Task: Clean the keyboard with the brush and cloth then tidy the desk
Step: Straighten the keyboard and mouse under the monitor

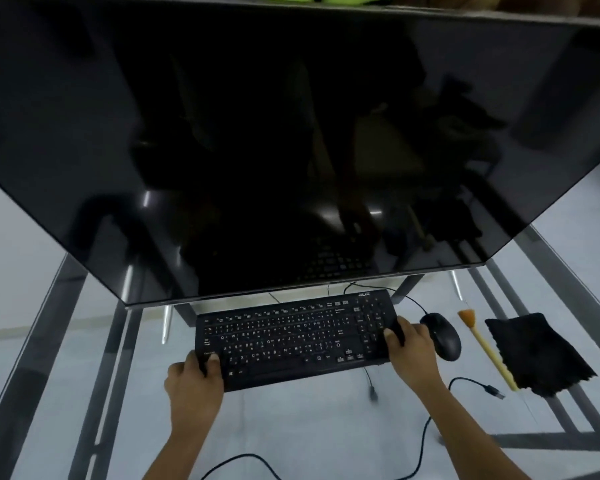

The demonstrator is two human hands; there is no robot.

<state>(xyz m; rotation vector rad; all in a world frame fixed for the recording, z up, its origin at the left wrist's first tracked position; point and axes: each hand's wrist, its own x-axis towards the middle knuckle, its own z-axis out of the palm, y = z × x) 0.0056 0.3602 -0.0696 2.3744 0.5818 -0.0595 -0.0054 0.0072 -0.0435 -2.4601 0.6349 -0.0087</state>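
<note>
— Item one: what do your hands hold?

— Your left hand (193, 379) grips the near left corner of the black keyboard (291, 339), thumb curled over the keys. Your right hand (411, 344) grips its right end, fingers wrapped over the edge by the number pad. Whether the keyboard is lifted or still resting on the glass worktop (84, 341) cannot be told from this angle.

— Item two: where is the keyboard?

— In front of you, just below the lower edge of the large dark monitor (291, 133), slightly skewed, right end farther from you.

— Item three: the tools?

— To your right. The black mouse (442, 336) lies just beside your right hand. Past it, the brush (487, 348) with its pale handle lies bristles away from you. The black cloth (537, 353) lies flat against the brush handle's far side.

— Item four: cables?

— Two loose black cables (426, 427) trail over the glass near your right forearm, one ending in a plug (496, 391).
</note>
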